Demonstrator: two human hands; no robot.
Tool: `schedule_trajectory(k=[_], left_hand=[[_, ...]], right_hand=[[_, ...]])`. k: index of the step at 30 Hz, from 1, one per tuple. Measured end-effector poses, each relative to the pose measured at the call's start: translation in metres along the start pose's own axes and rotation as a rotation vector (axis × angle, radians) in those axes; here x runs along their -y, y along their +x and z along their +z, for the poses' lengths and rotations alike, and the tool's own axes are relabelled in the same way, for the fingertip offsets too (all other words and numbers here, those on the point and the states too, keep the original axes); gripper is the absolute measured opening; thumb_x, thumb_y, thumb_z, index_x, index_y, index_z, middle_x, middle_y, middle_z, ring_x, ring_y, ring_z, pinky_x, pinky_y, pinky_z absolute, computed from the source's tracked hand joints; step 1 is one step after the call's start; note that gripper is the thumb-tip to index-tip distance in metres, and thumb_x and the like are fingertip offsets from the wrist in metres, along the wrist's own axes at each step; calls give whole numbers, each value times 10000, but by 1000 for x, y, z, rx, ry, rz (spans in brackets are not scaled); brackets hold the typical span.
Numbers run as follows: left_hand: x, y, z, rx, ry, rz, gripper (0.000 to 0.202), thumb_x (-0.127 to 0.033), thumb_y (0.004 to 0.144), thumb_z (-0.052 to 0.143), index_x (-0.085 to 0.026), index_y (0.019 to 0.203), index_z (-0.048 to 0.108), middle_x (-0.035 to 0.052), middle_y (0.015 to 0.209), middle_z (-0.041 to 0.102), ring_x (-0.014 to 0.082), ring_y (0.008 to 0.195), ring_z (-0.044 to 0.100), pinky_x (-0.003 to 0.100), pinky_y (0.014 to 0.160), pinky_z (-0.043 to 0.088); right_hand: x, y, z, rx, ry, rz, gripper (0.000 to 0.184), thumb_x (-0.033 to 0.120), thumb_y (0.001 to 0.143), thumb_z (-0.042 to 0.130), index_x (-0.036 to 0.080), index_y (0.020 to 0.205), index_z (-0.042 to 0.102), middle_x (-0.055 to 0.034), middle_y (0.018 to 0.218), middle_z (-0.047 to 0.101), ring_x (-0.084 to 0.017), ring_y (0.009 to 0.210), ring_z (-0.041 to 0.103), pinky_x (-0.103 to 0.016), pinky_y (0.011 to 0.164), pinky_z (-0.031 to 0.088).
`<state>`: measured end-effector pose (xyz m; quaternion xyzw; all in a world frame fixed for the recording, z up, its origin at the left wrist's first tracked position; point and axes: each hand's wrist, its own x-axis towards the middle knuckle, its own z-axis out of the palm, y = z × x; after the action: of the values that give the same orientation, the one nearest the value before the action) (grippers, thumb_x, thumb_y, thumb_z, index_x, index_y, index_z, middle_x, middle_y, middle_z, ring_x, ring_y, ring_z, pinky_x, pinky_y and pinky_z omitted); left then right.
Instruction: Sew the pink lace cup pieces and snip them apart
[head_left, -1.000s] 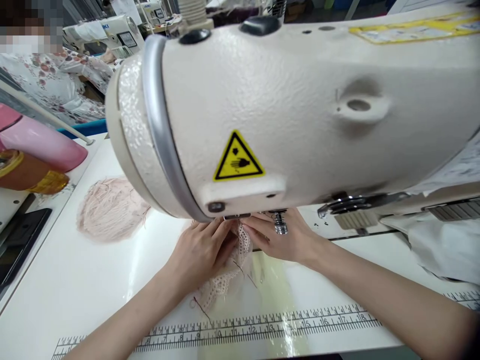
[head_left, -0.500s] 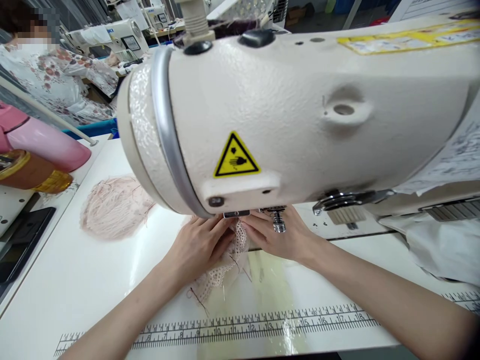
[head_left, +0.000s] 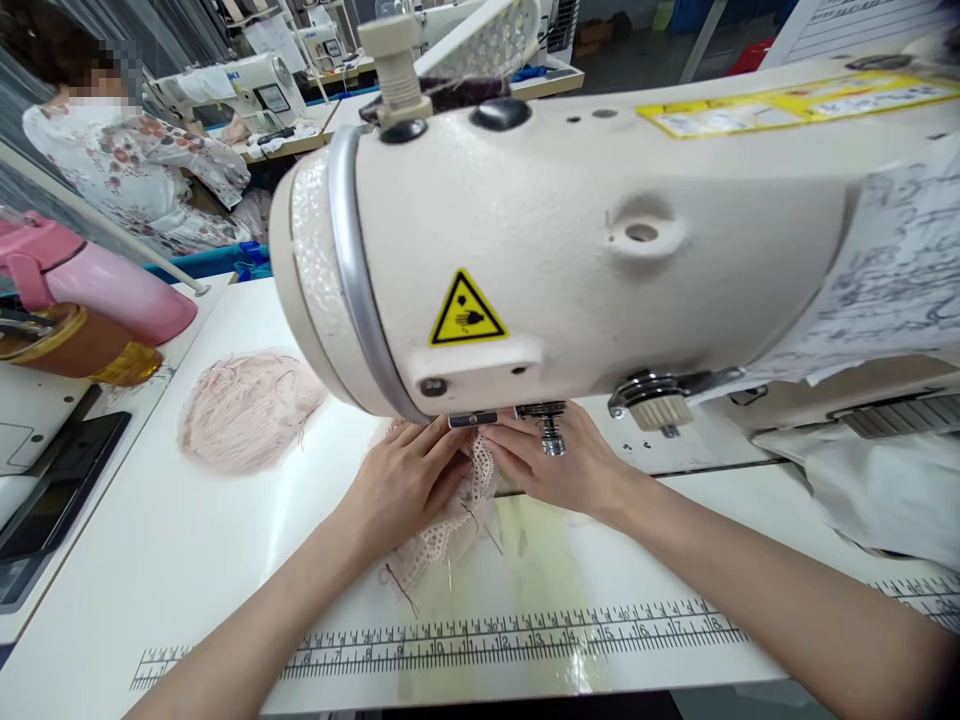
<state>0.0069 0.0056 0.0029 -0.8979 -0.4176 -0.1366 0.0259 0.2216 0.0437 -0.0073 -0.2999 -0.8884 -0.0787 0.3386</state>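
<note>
Right under the sewing machine (head_left: 555,230), the pale pink lace (head_left: 433,545) is lying on the table (head_left: 225,580), its loose end trailing toward the printed ruler (head_left: 439,648). The left hand (head_left: 397,480) is resting over it, fingers lying close together; the right hand (head_left: 566,465) is sitting just beside it, fingers bunching inward. Fingertips are hiding beneath the machine, so I cannot tell whether they're pinching! Off left, a pink bundle (head_left: 251,412) is lying flat.

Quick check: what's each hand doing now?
Left hand: over the pale pink lace; grip can't be told.
Right hand: touching the lace; grip can't be told.
</note>
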Motion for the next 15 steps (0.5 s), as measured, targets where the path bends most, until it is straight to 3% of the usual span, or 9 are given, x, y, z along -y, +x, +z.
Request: schedule_trajectory(k=[3, 6, 11, 13, 15], left_hand=[[-4, 0, -8, -49, 49, 35, 410, -266, 964, 469, -149, 1358, 473, 108, 1270, 628, 246, 1138, 612, 412, 890, 543], [-8, -8, -26, -83, 93, 108, 384, -255, 941, 510, -160, 1312, 531, 106, 1267, 633, 254, 1165, 594, 427, 938, 506], [-10, -47, -56, -11, 168, 425, 506, -522, 914, 499, -110, 1173, 636, 120, 1249, 643, 256, 1031, 625, 359, 696, 518], [-13, -64, -57, 8, 224, 464, 351, -377, 916, 556, -120, 1137, 650, 94, 1239, 654, 217, 993, 632, 314, 641, 506], [-19, -76, -56, -6, 206, 361, 242, -135, 906, 529, -127, 1121, 640, 83, 1224, 663, 193, 999, 639, 276, 659, 516]], right_hand=[[-2, -2, 1, -5, 33, -29, 157, 204, 886, 529, 160, 883, 680, -17, 767, 726, -163, 698, 634, -318, 667, 440], [-3, -4, 0, 12, 73, -25, 204, 149, 848, 500, 164, 957, 672, -34, 812, 732, -178, 740, 639, -337, 723, 455], [-1, -6, -3, 174, 176, -79, 315, 74, 785, 424, 172, 1016, 614, -49, 941, 703, -186, 866, 619, -322, 718, 438], [-1, -5, -4, 200, 190, -112, 304, 62, 778, 418, 173, 997, 597, -46, 980, 681, -181, 881, 596, -321, 735, 430], [0, -3, -5, 184, 211, -131, 290, 58, 763, 426, 172, 977, 587, -38, 971, 664, -170, 860, 576, -326, 769, 425]])
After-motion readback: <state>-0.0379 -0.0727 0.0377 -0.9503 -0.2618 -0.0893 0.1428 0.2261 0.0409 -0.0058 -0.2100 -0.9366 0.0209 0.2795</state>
